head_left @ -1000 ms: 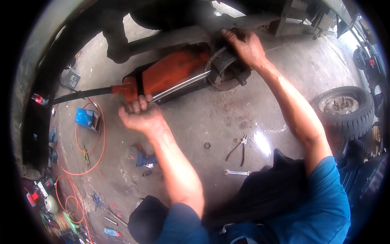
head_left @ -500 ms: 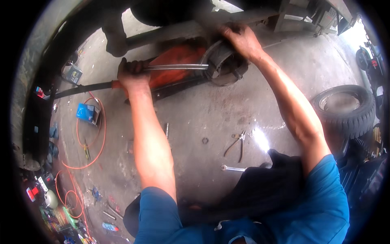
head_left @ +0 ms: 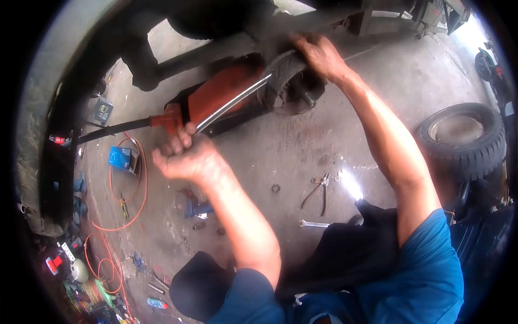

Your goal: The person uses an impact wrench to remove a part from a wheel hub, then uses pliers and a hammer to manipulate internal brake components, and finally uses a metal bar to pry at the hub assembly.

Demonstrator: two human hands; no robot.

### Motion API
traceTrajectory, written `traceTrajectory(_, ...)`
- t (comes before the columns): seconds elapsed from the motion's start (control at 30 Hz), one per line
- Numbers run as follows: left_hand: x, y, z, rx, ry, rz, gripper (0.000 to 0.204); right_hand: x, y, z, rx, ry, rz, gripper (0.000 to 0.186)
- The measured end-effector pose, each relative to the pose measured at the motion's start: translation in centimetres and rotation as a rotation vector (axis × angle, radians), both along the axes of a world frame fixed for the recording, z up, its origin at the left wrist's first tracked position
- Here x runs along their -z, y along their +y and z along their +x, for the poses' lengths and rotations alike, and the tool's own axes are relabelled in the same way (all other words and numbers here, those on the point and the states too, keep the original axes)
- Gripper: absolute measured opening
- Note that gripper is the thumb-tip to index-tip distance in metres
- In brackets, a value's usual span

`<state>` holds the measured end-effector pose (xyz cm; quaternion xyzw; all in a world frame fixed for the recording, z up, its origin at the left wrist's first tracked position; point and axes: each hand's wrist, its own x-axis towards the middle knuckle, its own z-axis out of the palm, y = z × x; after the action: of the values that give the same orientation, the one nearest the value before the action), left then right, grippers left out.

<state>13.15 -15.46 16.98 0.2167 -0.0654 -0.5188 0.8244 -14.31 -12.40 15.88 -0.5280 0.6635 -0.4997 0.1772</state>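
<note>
The left hand [head_left: 189, 156] is curled closed around the near-left end of a shiny metal bar [head_left: 232, 103], its fingers bent and bunched about the shaft. The right hand [head_left: 325, 56] lies farther off, at the far upper edge of a dark wheel hub [head_left: 291, 89]. Its fingers are bent and the fingertips sink into dark, blurred shadow, so I cannot tell whether it grips the hub or only rests against it.

The bar is straight and slender. Its long axis runs slantwise from near left, at the left hand, to far right, where its other end meets the left side of the hub; how that end sits there is too dark to make out. The bar crosses in front of an orange-red jack [head_left: 216, 97], which lies along much the same slant. From the hub, a short dark stub [head_left: 309, 99] points to the right and near.

The jack's dark handle [head_left: 113, 130] reaches off to the left. On the floor [head_left: 356, 135], near the middle, lie a pair of pliers [head_left: 318, 194] with handles apart, and, nearer, a wrench [head_left: 314, 223] pointing left to right. A tyre [head_left: 458, 159] lies on its side at the right, and a blue box [head_left: 121, 159] sits at the left.
</note>
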Motion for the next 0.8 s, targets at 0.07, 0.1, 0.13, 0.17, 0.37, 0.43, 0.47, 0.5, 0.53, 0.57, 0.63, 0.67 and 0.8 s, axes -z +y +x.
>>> traceTrajectory(0.07, -0.5, -1.5, -1.7, 0.026, 0.012, 0.086, 0.028, -0.1, -0.3, -0.1, 0.016, -0.016, -0.033, 0.053)
traceTrajectory(0.1, -1.0, -3.0, -3.3, 0.057, -0.052, 0.233, 0.027, -0.3, -0.6, -0.3, 0.019, -0.011, -0.041, 0.053)
traceTrajectory(0.13, -1.0, -4.5, -5.2, 0.086, -0.120, 0.396, 0.025, -0.1, -0.6, -0.4, 0.010, -0.045, -0.036, 0.054)
traceTrajectory(0.17, 1.3, -8.5, -2.7, 0.323, -0.294, 0.101, 0.025, -0.7, -0.5, 0.7, -0.015, -0.091, -0.041, 0.054)
traceTrajectory(0.37, -0.4, -6.0, -3.3, 0.194, -0.337, 0.089, 0.029, 0.2, 0.1, -0.8, -0.059, -0.154, -0.002, 0.056)
traceTrajectory(0.43, -0.2, -3.5, 0.5, 0.036, -0.181, 0.052, 0.031, 1.6, -0.9, -0.2, 0.044, -0.012, -0.162, 0.051)
traceTrajectory(0.47, -0.2, -2.5, 2.1, -0.036, -0.098, 0.030, 0.032, 0.6, -0.4, 0.1, -0.019, -0.080, -0.055, 0.055)
traceTrajectory(0.5, 0.2, -2.4, 2.3, -0.043, -0.106, 0.038, 0.032, -1.0, 0.6, -0.7, -0.103, -0.155, 0.150, 0.047)
traceTrajectory(0.53, -0.3, -2.1, 2.0, -0.065, -0.126, 0.051, 0.033, -0.5, 0.6, -1.0, -0.122, -0.082, 0.061, 0.042)
traceTrajectory(0.57, -0.5, -2.4, 1.2, -0.077, -0.138, 0.063, 0.034, -0.3, 0.5, -1.2, -0.130, -0.002, -0.029, 0.038)
traceTrajectory(0.63, 0.5, -4.1, 0.7, 0.124, -0.056, -0.012, 0.034, -0.8, 0.3, -1.1, -0.132, 0.025, -0.036, 0.038)
traceTrajectory(0.67, 0.7, -4.6, 0.0, 0.139, -0.055, -0.014, 0.031, -1.1, 0.4, -0.9, -0.129, 0.056, -0.031, 0.039)
traceTrajectory(0.8, 2.2, -4.0, -6.4, 0.217, 0.004, 0.318, 0.017, -1.0, -0.2, -2.1, -0.131, 0.052, 0.129, 0.038)
